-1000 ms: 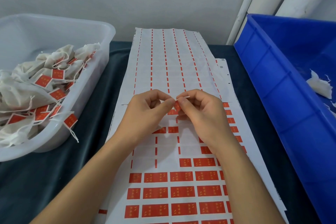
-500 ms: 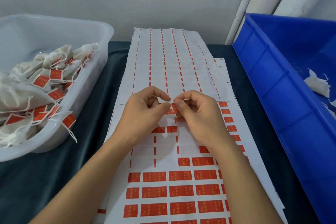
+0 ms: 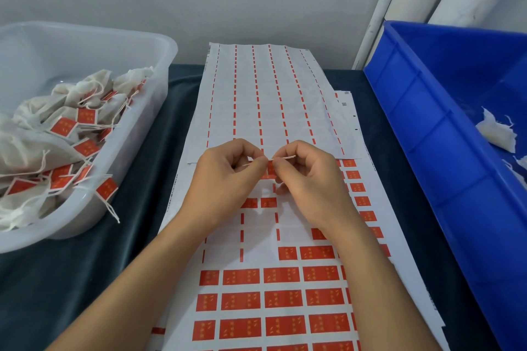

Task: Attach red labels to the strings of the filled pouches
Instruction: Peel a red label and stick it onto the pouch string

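Pinched a string over the label sheet.
Left to right: clear tub [image 3: 159, 71] of tagged pouches [image 3: 37, 151]; left hand [image 3: 225, 179] and right hand [image 3: 308, 182] together, clamped on string [image 3: 283, 157] and red label [image 3: 271, 169], gold print illegible; blue bin [image 3: 427, 134].

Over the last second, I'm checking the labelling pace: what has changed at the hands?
Little. The left hand and right hand still pinch the string over the label sheet, fingertips together; the red label they were pressing is now mostly hidden between them. Nothing was picked up or let go. The clear tub, its pouches and the blue bin stayed put.
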A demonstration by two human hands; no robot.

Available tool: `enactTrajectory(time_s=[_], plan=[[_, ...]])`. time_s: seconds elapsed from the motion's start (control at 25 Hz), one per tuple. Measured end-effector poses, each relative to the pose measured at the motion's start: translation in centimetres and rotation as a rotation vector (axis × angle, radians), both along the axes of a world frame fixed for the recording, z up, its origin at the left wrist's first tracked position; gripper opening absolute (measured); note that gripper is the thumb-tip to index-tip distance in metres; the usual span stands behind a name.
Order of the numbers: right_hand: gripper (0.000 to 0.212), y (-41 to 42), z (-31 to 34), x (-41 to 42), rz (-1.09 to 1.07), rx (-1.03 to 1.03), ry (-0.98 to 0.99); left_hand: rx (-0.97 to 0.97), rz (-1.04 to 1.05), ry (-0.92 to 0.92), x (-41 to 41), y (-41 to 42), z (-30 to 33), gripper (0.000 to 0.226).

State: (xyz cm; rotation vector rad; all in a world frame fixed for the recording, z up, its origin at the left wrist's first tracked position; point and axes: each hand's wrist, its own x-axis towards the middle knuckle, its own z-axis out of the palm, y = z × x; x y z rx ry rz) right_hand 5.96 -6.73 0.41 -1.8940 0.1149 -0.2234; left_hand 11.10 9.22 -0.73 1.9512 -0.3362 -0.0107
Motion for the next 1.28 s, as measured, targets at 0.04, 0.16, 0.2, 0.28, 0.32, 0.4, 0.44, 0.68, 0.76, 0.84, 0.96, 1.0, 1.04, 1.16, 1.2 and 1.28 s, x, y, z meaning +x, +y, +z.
enactTrajectory(time_s=[0.04,0.16,0.2,0.28,0.32,0.4,0.44,0.68,0.76,0.84,0.96,1.0,1.04,1.16,1.2,1.28], plan=[[0.009,0.0,0.0,0.0,-0.001,-0.012,-0.007,0.003,-0.007,-0.007,0.0,0.0,0.0,0.012],[0.009,0.0,0.1,-0.1,0.004,-0.034,-0.026,0.008,-0.013,-0.013,-0.1,0.0,0.0,0.013],[0.009,0.0,0.1,-0.1,0.002,-0.030,-0.028,0.010,-0.011,-0.012,-0.1,0.0,0.0,0.013],[0.007,0.1,0.0,-0.1,-0.012,-0.012,-0.025,0.005,-0.007,-0.003,-0.1,0.0,0.1,0.014],[0.006,0.1,0.0,-0.1,-0.019,-0.008,-0.022,-0.003,-0.007,0.002,-0.1,-0.1,0.2,0.015],[0.006,0.1,-0.1,0.0,-0.022,-0.006,-0.017,-0.019,-0.021,-0.001,-0.3,-0.1,0.3,0.015],[0.007,0.1,-0.1,0.0,-0.019,-0.006,-0.018,-0.027,-0.031,-0.010,-0.4,0.0,0.4,0.014],[0.008,0.0,-0.2,0.1,-0.016,-0.015,-0.019,-0.013,-0.029,-0.029,-0.5,-0.1,0.5,0.014],[0.008,0.0,-0.3,0.0,-0.022,-0.004,-0.012,-0.004,-0.021,-0.023,-0.4,-0.1,0.4,0.014],[0.008,0.0,-0.4,0.1,-0.022,-0.025,-0.023,0.003,-0.022,-0.021,-0.3,-0.1,0.2,0.016],[0.007,0.0,-0.5,0.1,-0.010,-0.116,-0.046,0.054,-0.027,-0.015,-0.3,-0.3,-0.1,0.017],[0.007,0.0,-0.6,0.2,-0.003,-0.138,-0.051,0.069,-0.027,-0.014,-0.2,-0.3,-0.2,0.017],[0.007,0.1,-0.7,0.2,0.003,-0.146,-0.056,0.073,-0.029,-0.013,-0.2,-0.3,-0.2,0.017],[0.005,0.2,-1.2,0.3,0.004,-0.104,-0.058,0.043,-0.035,-0.002,-0.2,-0.2,-0.3,0.018],[0.005,0.3,-1.3,0.3,0.003,-0.102,-0.059,0.032,-0.036,-0.002,-0.2,-0.3,-0.3,0.018],[0.007,0.3,-1.5,0.4,0.009,-0.133,-0.062,0.025,-0.029,-0.022,-0.5,-0.4,-0.3,0.017]])
